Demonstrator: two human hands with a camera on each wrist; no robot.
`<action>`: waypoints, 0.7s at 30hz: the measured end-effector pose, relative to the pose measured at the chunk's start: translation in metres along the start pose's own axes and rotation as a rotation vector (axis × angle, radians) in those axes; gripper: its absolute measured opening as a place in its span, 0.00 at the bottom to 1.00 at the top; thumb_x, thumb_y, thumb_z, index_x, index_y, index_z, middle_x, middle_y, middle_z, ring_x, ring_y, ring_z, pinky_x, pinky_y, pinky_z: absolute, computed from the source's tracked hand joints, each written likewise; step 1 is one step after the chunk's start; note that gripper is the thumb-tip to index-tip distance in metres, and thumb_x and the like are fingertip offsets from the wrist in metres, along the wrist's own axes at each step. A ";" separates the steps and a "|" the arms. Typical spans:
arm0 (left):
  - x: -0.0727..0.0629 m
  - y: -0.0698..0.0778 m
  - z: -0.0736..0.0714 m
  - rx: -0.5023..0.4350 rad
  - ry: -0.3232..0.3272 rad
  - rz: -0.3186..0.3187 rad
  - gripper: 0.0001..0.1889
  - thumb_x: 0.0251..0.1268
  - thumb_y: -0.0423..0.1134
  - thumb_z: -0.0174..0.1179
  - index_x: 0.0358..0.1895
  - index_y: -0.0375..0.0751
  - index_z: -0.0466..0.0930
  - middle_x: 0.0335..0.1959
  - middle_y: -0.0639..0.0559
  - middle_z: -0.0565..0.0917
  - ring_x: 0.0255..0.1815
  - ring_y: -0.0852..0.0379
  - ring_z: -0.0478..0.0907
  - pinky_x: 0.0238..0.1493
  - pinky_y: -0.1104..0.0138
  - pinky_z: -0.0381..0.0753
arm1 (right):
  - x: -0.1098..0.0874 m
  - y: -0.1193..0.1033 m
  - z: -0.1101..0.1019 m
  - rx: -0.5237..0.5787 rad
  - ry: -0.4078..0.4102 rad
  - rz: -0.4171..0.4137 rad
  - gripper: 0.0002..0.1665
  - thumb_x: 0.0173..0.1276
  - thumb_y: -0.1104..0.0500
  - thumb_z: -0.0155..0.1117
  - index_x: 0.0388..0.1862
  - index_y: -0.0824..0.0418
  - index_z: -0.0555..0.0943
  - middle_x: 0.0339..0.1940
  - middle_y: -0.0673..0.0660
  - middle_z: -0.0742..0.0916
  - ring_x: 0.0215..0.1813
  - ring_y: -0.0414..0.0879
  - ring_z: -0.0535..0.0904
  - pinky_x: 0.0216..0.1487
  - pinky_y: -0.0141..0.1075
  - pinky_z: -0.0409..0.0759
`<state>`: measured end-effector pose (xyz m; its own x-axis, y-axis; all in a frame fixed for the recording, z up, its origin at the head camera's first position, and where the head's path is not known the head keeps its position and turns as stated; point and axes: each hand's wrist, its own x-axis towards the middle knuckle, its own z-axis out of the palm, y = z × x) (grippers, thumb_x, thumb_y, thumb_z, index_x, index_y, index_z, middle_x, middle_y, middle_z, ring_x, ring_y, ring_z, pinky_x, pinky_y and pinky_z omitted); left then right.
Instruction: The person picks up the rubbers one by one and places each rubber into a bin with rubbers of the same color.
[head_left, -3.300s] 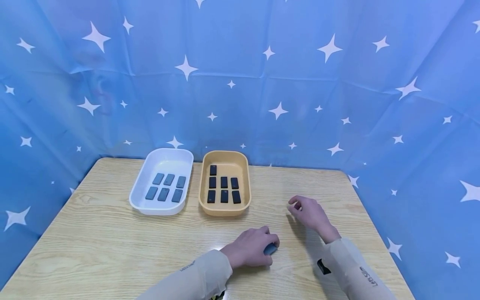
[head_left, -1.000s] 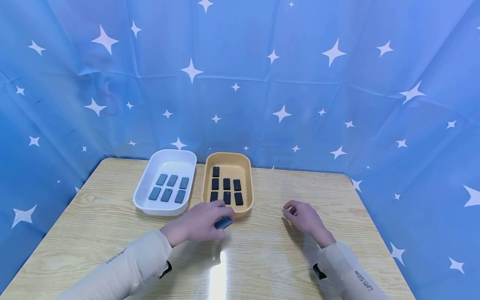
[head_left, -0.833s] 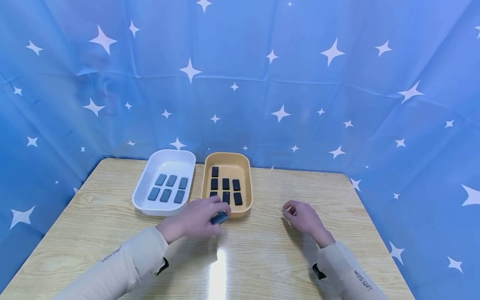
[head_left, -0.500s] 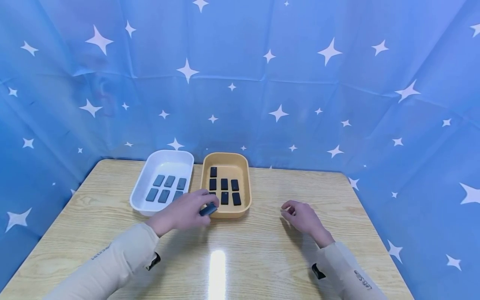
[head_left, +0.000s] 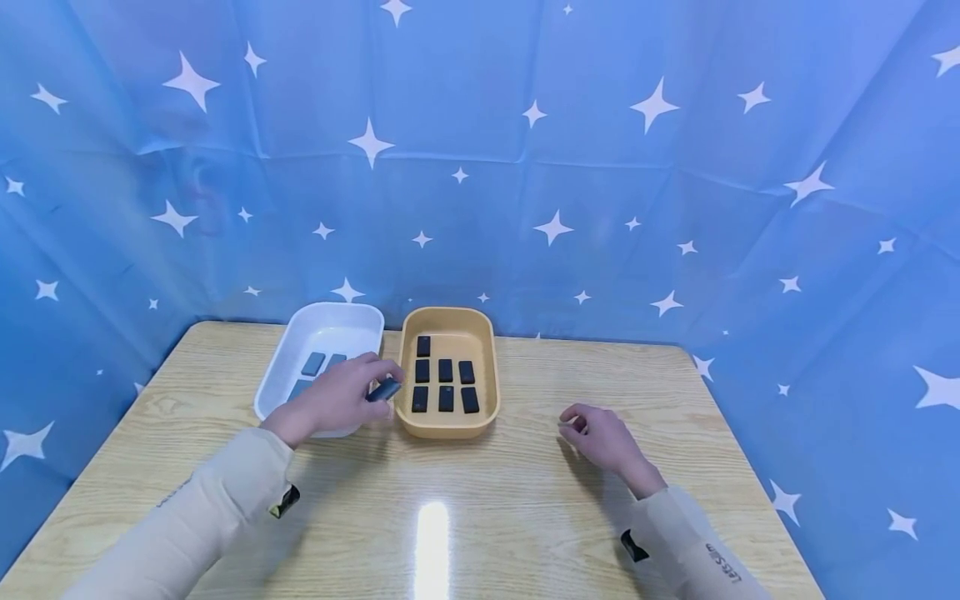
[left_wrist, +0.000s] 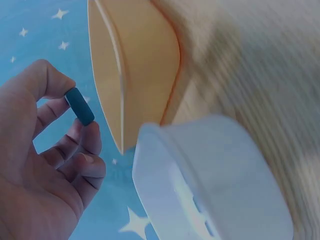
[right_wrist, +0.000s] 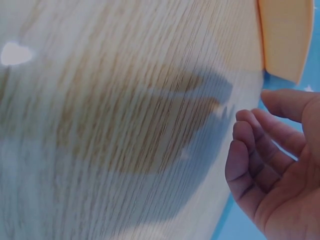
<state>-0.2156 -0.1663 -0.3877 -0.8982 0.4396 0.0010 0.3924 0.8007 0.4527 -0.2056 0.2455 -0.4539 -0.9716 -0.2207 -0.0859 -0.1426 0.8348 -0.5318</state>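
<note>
My left hand [head_left: 333,398] pinches a small blue-grey rectangular block [head_left: 384,389] between thumb and fingertips. It hovers over the near right part of the white tray [head_left: 333,312], close to the tan tray's left wall. In the left wrist view the block [left_wrist: 80,106] is held clear of both trays. Inside the white tray lie blue-grey blocks [head_left: 313,364], partly hidden by this hand. Several black blocks [head_left: 446,398] lie in rows in the tan tray [head_left: 450,432]. My right hand [head_left: 602,437] stays above the table on the right, fingers loosely curled around nothing.
The two trays stand side by side near the back edge of the wooden table [head_left: 510,500]. Behind the table hangs a blue curtain [head_left: 480,200] with white stars. A bright reflection [head_left: 432,542] shows on the tabletop in front.
My left hand picked up the block from the table's front middle, carried it past the tan tray's front, then left to the white tray. My right hand shifted only slightly.
</note>
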 end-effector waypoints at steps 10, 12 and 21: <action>0.020 -0.033 -0.015 0.026 0.027 -0.068 0.19 0.59 0.43 0.63 0.54 0.51 0.77 0.47 0.47 0.80 0.41 0.52 0.76 0.43 0.57 0.77 | 0.000 0.001 0.000 -0.009 0.005 0.006 0.13 0.71 0.57 0.61 0.50 0.60 0.81 0.33 0.53 0.86 0.25 0.39 0.76 0.28 0.34 0.73; 0.023 -0.038 -0.018 0.014 0.016 -0.105 0.19 0.60 0.42 0.62 0.56 0.50 0.76 0.49 0.45 0.80 0.43 0.51 0.76 0.45 0.56 0.77 | 0.000 0.000 0.000 -0.010 0.003 0.005 0.13 0.71 0.57 0.60 0.50 0.60 0.81 0.32 0.53 0.85 0.25 0.39 0.76 0.28 0.34 0.73; 0.033 -0.060 -0.029 0.001 -0.010 -0.179 0.22 0.65 0.42 0.59 0.61 0.44 0.72 0.55 0.39 0.79 0.48 0.46 0.77 0.48 0.53 0.77 | -0.001 0.001 0.002 -0.002 0.005 0.012 0.12 0.70 0.56 0.61 0.49 0.59 0.82 0.33 0.53 0.86 0.26 0.39 0.76 0.29 0.34 0.74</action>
<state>-0.2749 -0.2116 -0.3893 -0.9518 0.2937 -0.0888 0.2261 0.8669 0.4442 -0.2049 0.2456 -0.4557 -0.9742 -0.2079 -0.0881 -0.1310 0.8384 -0.5290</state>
